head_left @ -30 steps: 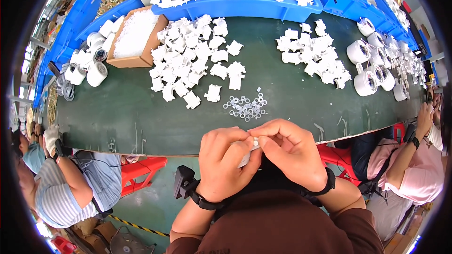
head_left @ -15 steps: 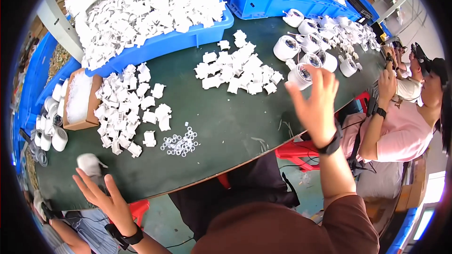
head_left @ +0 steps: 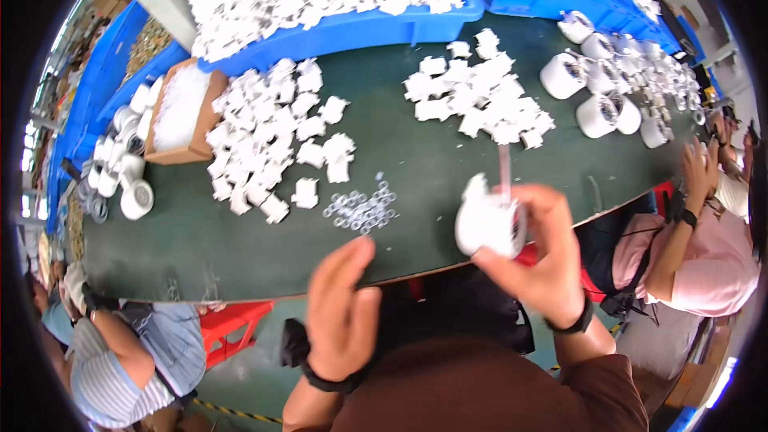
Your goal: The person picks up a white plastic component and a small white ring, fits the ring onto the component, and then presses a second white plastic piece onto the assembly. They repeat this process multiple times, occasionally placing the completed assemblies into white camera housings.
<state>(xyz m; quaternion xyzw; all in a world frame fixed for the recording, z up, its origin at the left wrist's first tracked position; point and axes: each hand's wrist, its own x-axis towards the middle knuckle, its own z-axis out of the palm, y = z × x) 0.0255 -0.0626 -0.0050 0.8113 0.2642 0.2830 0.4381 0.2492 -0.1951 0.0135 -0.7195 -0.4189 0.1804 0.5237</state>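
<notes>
Hands apart. Right hand (head_left: pixel 542 250) is clamped on a white housing (head_left: pixel 482 228), thumb on the near side, fingers round the right, probably so the left flank stays reachable and the pale cord (head_left: pixel 505 164) runs off unpinched toward the far side. Housing looks lifted, over the near edge of the surface (head_left: pixel 386 146), a bit right of the middle; it's blurred, so can't read its open end. Left hand (head_left: pixel 344 312) is unloaded as far as I can see, fingers extended, thumb apart, tips just over the near edge. Ring pile (head_left: pixel 364 210) lies just past those tips, likely put there for short picks. Left bracket pile (head_left: pixel 260 132) and right bracket pile (head_left: pixel 484 100) are split, I'd guess to keep two lots from mixing. Other housings (head_left: pixel 598 118) stand by the right edge, on the holding hand's side. Blue bin (head_left: pixel 352 36) bounds the far edge, carton (head_left: pixel 210 104) the left. Bare lane runs between the bracket piles, plus a strip between rings and housing; near edge is the tight one, a drop there could reach the floor.
</notes>
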